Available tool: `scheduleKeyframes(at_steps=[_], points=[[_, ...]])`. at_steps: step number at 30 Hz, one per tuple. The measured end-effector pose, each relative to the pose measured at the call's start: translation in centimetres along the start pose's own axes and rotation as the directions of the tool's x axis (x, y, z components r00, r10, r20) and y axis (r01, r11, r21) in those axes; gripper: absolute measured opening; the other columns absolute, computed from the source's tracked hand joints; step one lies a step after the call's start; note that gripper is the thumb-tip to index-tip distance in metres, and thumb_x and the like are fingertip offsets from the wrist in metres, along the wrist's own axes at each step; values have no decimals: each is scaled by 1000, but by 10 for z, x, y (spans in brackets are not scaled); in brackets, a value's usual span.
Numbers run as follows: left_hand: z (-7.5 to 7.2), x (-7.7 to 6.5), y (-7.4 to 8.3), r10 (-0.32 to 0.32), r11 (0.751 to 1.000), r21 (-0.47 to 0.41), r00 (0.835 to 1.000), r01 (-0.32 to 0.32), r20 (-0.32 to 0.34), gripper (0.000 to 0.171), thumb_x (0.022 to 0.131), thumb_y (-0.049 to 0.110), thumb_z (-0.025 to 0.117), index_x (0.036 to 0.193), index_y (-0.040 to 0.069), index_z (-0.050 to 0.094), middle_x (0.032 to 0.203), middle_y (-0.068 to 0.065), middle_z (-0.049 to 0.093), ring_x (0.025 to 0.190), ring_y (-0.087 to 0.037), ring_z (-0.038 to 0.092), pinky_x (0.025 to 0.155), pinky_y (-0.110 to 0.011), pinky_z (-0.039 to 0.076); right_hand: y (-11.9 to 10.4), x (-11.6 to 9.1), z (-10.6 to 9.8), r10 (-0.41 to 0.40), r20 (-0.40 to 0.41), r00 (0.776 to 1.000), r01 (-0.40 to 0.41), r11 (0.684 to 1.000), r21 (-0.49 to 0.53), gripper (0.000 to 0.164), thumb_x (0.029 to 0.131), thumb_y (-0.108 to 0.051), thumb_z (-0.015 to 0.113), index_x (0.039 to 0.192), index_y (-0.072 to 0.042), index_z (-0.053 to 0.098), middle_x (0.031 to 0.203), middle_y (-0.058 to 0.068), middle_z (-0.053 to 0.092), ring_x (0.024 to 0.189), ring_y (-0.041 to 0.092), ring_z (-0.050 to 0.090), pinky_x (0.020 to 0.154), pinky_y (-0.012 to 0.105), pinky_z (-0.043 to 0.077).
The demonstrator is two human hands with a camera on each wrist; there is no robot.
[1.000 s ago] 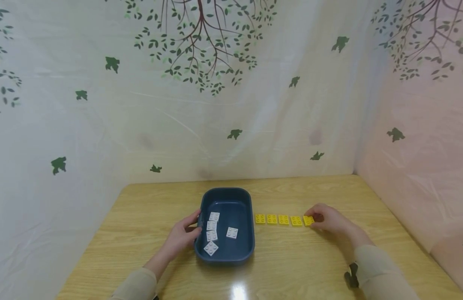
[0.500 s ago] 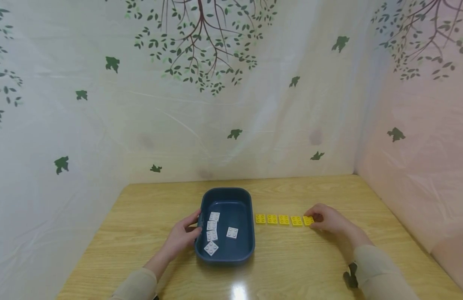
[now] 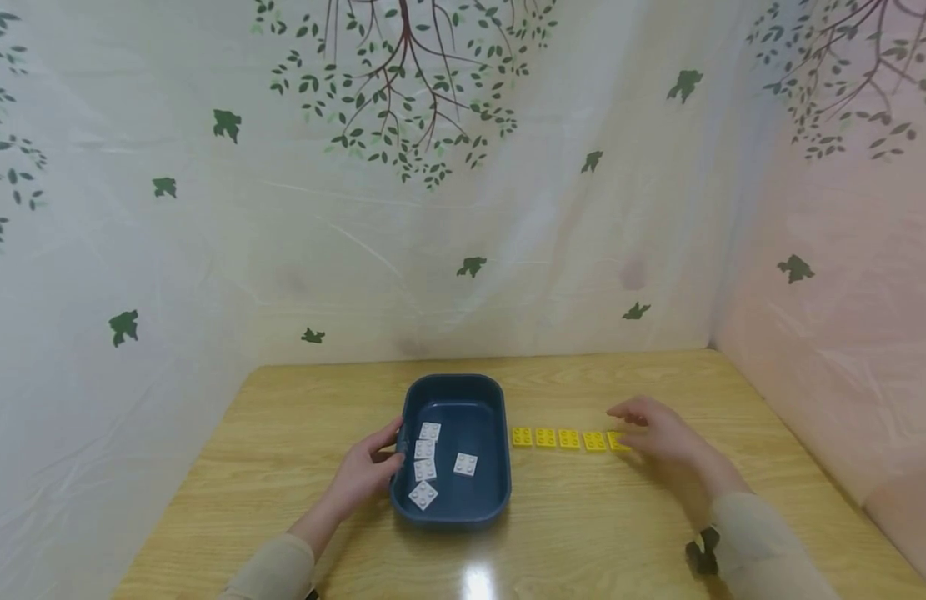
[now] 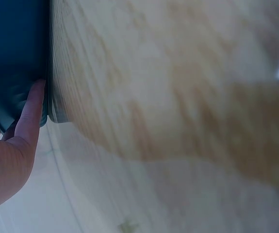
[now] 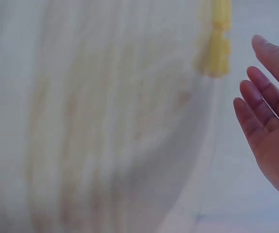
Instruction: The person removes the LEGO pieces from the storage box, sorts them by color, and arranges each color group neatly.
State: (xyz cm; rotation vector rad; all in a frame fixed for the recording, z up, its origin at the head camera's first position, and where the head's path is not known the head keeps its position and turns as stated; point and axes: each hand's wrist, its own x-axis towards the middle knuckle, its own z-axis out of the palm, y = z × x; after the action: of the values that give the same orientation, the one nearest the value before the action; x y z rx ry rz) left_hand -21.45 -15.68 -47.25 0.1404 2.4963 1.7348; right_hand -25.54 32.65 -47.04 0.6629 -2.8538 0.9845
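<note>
Nearest us, on the near side of the blue tray (image 3: 481, 500), we record the left sleeve (image 3: 271, 571) and the right sleeve (image 3: 763, 542), both pale; a dark fitting (image 3: 704, 552) sits below the right cuff. We find the tray resting on the wooden table (image 3: 583, 525). At its left wall the left hand (image 3: 368, 471) grips the rim, thumb and fingers bent about the edge. Inside the tray we count five white bricks: a diagonally turned brick (image 3: 423, 496) at the near left, a short column (image 3: 425, 460) of three beyond it along the left side, and a lone brick (image 3: 466, 464) right of the column. To the tray's right we observe five yellow bricks (image 3: 569, 438) in a row, studs up, narrowly spaced, the first just beside the wall. At the row's end, farthest from the tray, the right hand (image 3: 661, 432) partly covers the last brick; its fingers are spread, holding nothing, and the right wrist view shows them apart from the bricks. Well beyond the tray hangs a pale backdrop (image 3: 357, 250) with leafy branches and green birds.
</note>
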Motion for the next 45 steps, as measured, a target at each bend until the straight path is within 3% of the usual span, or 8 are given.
scheduleKeyframes(at_steps=[5, 10, 15, 22, 26, 34, 38, 45], points=[[-1, 0, 2, -7, 1000, -8, 1000, 7, -1, 59, 94, 8, 63, 150, 15, 45, 142, -18, 52, 114, -33, 60, 84, -40, 57, -29, 9, 1, -107, -1, 994, 107, 993, -46, 38, 86, -11, 76, 122, -2, 66, 117, 13, 66, 103, 31, 62, 90, 53, 52], [-1, 2, 2, -9, 1000, -7, 1000, 9, 3, 59, 94, 8, 63, 150, 15, 45, 142, -18, 52, 114, -33, 60, 85, -41, 57, -53, 23, 14, -168, 28, 985, 169, 985, -45, 41, 86, -12, 77, 124, -3, 65, 117, 10, 67, 102, 26, 63, 89, 48, 53], [0, 3, 1, -6, 1000, -7, 1000, 6, 0, 59, 93, 7, 63, 150, 14, 46, 141, -19, 52, 113, -33, 61, 85, -41, 57, -75, 38, 32, -224, 50, 973, 224, 974, 14, 43, 86, -13, 77, 126, -4, 64, 119, 10, 67, 104, 25, 63, 91, 46, 53], [0, 3, -1, 1, 1000, -6, 1000, -1, 1, 59, 93, 6, 62, 150, 13, 46, 141, -20, 52, 113, -34, 61, 86, -41, 57, -115, 55, 54, -294, 96, 951, 285, 953, 100, 44, 86, -12, 77, 128, -8, 64, 124, 1, 66, 109, 18, 62, 95, 41, 52], [0, 3, 0, -3, 1000, 2, 1000, 3, 3, 59, 93, 7, 63, 150, 13, 45, 141, -19, 52, 113, -34, 61, 87, -41, 56, -137, 63, 66, -377, 126, 918, 360, 923, 135, 45, 84, -12, 79, 127, -10, 66, 125, -1, 65, 112, 16, 60, 97, 39, 50], [0, 3, 0, -9, 1000, 6, 1000, 9, 4, 59, 94, 7, 63, 150, 15, 46, 142, -19, 52, 113, -34, 61, 86, -41, 57, -165, 77, 91, -529, 200, 825, 505, 848, 158, 47, 82, -16, 81, 126, -10, 66, 126, 3, 64, 119, 17, 57, 105, 36, 43], [-1, 3, -1, -7, 1000, -5, 1000, 7, 8, 59, 94, 7, 63, 150, 15, 46, 141, -19, 52, 113, -34, 61, 84, -41, 57, -175, 82, 101, -544, 248, 802, 522, 839, 155, 48, 82, -18, 81, 128, -12, 66, 128, 3, 64, 121, 16, 55, 106, 34, 42], [-3, 2, -1, -3, 1000, -12, 1000, 4, 17, 59, 95, 10, 63, 150, 16, 45, 142, -19, 52, 114, -35, 60, 86, -42, 57, -187, 90, 118, -529, 336, 779, 504, 848, 165, 49, 83, -16, 80, 130, -14, 65, 131, -1, 63, 124, 13, 52, 108, 31, 38]])
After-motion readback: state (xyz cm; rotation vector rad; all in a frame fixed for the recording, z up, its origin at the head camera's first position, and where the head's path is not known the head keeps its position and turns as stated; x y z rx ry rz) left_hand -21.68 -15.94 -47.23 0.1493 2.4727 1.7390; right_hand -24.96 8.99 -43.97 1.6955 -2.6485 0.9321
